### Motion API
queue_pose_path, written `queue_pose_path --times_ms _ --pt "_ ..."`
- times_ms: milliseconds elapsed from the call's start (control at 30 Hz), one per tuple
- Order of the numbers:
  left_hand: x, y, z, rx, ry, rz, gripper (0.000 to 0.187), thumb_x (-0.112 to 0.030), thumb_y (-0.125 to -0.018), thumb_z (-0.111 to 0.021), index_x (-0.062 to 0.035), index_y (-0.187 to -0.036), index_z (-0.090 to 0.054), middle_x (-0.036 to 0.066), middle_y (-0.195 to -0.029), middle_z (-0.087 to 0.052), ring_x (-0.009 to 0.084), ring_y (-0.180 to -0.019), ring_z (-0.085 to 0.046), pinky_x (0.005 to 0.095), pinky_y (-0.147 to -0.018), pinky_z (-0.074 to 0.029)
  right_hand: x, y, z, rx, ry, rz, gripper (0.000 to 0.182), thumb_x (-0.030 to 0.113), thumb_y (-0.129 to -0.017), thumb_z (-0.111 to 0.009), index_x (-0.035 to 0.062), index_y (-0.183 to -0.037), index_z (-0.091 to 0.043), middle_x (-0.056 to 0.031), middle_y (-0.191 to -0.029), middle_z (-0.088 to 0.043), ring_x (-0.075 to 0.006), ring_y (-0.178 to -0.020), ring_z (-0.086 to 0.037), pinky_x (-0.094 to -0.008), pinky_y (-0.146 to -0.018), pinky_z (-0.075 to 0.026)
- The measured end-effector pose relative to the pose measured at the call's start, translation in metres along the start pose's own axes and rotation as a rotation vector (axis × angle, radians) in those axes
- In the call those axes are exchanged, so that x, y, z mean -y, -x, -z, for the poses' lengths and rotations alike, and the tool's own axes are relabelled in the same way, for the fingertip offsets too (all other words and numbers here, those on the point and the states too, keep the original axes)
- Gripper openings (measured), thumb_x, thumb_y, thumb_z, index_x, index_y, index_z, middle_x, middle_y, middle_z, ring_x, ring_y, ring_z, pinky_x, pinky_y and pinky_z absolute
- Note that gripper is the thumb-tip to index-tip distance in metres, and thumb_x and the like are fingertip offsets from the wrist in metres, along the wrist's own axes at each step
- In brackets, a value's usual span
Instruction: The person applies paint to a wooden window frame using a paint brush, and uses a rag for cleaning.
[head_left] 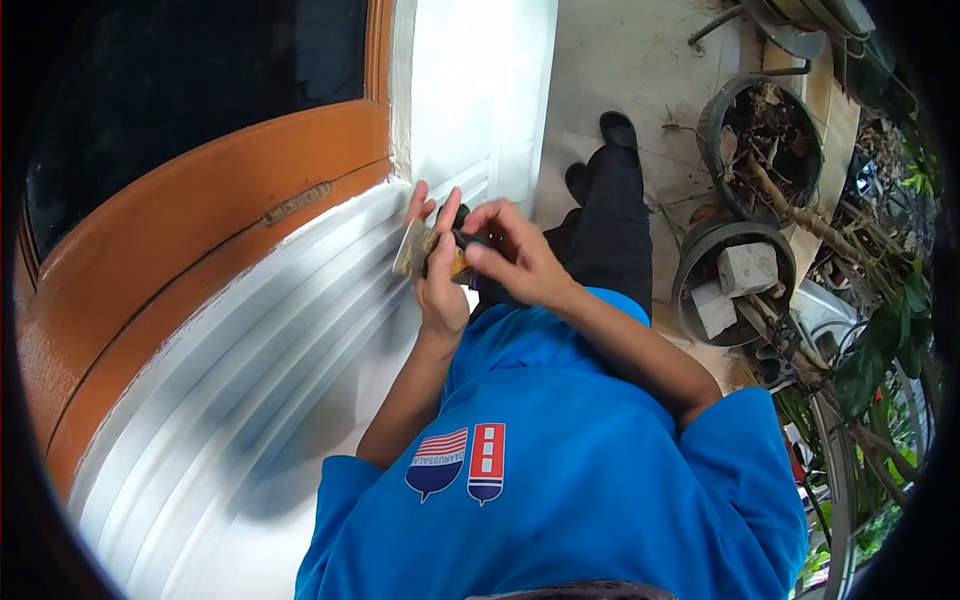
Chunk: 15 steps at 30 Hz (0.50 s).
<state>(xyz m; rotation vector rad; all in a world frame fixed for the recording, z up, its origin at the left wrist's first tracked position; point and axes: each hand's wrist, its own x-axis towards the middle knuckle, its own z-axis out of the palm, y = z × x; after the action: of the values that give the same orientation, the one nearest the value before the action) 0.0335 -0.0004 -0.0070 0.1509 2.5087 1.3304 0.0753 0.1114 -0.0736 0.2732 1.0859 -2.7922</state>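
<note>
My left hand (438, 290) and my right hand (515, 255) meet in front of my chest, close to a white ribbed wall moulding (300, 330). Between them is a small flat tool (412, 248) with a greyish blade and a yellow-brown part near the fingers. The left hand's fingers are wrapped around its blade end. With its fingertips the right hand pinches the tool's dark end (472, 240). Fingers hide much of the tool, so I cannot tell exactly what it is.
An orange wooden frame (200, 220) with a metal hinge (297, 203) borders dark glass at upper left. On the tiled floor at right stand black pots, one (760, 130) with dry plant matter, another (735, 280) with concrete blocks. Green plants crowd the right edge.
</note>
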Motion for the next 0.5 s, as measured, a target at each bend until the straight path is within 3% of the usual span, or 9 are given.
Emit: queue_pose_path --times_ms 67,100,200,233,300,400,433,500 --pt "-0.004 0.002 -0.004 0.046 0.021 0.081 0.054 -0.021 -0.102 -0.026 0.0046 -0.147 -0.040 0.016 -0.151 -0.040 0.0245 -0.127 -0.046 0.0359 -0.113 -0.032 -0.004 0.005 0.007 0.197 0.466 0.320 0.030 0.013 -0.092 -0.067 0.0006 -0.117 -0.055 -0.0115 -0.107 -0.057 -0.0219 -0.105 -0.056 -0.0291 -0.091 -0.044" --pt "-0.003 0.001 -0.004 0.059 0.092 0.160 0.054 -0.022 -0.103 -0.026 0.0041 -0.148 -0.039 0.016 -0.150 -0.041 0.0239 -0.127 -0.046 0.0356 -0.112 -0.033 -0.006 0.007 0.003 0.135 0.486 0.331 0.041 0.014 -0.092 -0.066 -0.0023 -0.127 -0.054 -0.0162 -0.107 -0.058 -0.0287 -0.099 -0.059 -0.0317 -0.088 -0.047" --pt "0.011 -0.007 0.001 0.054 0.420 0.485 0.054 -0.028 -0.106 -0.028 0.0034 -0.149 -0.039 0.017 -0.147 -0.045 0.0225 -0.130 -0.045 0.0359 -0.110 -0.035 -0.002 0.009 -0.003 0.053 0.501 0.295 0.046 0.012 -0.094 -0.061 -0.0032 -0.136 -0.050 -0.0172 -0.103 -0.060 -0.0284 -0.091 -0.061 -0.0349 -0.083 -0.049" --pt "0.018 -0.008 0.002 0.045 0.495 0.523 0.055 -0.035 -0.107 -0.032 0.0014 -0.147 -0.041 0.017 -0.142 -0.050 0.0220 -0.130 -0.046 0.0367 -0.110 -0.036 -0.002 0.010 -0.005 0.048 0.535 0.232 0.047 0.011 -0.094 -0.060 -0.0033 -0.138 -0.049 -0.0190 -0.103 -0.060 -0.0323 -0.092 -0.062 -0.0373 -0.083 -0.050" --pt "0.024 -0.009 0.006 0.084 0.541 0.502 0.056 -0.038 -0.107 -0.034 0.0005 -0.147 -0.041 0.015 -0.139 -0.051 0.0226 -0.129 -0.047 0.0369 -0.110 -0.037 -0.004 0.006 -0.008 0.035 0.601 0.110 0.050 0.010 -0.094 -0.058 -0.0034 -0.141 -0.047 -0.0225 -0.104 -0.061 -0.0402 -0.093 -0.062 -0.0422 -0.083 -0.051" --pt "0.022 -0.005 0.010 0.117 0.594 0.504 0.056 -0.041 -0.107 -0.040 -0.0002 -0.145 -0.040 0.014 -0.137 -0.053 0.0228 -0.130 -0.048 0.0371 -0.111 -0.038 -0.016 -0.010 -0.015 -0.092 0.559 0.240 0.045 0.006 -0.096 -0.052 -0.0053 -0.139 -0.047 -0.0264 -0.106 -0.062 -0.0425 -0.095 -0.063 -0.0431 -0.082 -0.051" --pt "0.021 -0.002 0.007 0.089 0.597 0.497 0.056 -0.041 -0.106 -0.041 0.0000 -0.145 -0.040 0.014 -0.136 -0.053 0.0222 -0.130 -0.048 0.0372 -0.110 -0.038 -0.018 -0.016 -0.016 -0.110 0.496 0.262 0.045 0.006 -0.098 -0.049 -0.0033 -0.141 -0.043 -0.0228 -0.090 -0.065 -0.0356 -0.077 -0.065 -0.0417 -0.071 -0.051" --pt "0.022 0.004 -0.003 -0.014 0.561 0.431 0.053 -0.039 -0.107 -0.044 0.0002 -0.142 -0.043 0.012 -0.130 -0.057 0.0179 -0.123 -0.053 0.0335 -0.105 -0.043 -0.012 -0.024 -0.016 -0.112 0.518 0.086 0.043 0.008 -0.099 -0.047 -0.0046 -0.139 -0.042 -0.0237 -0.082 -0.064 -0.0376 -0.071 -0.065 -0.0425 -0.068 -0.051"
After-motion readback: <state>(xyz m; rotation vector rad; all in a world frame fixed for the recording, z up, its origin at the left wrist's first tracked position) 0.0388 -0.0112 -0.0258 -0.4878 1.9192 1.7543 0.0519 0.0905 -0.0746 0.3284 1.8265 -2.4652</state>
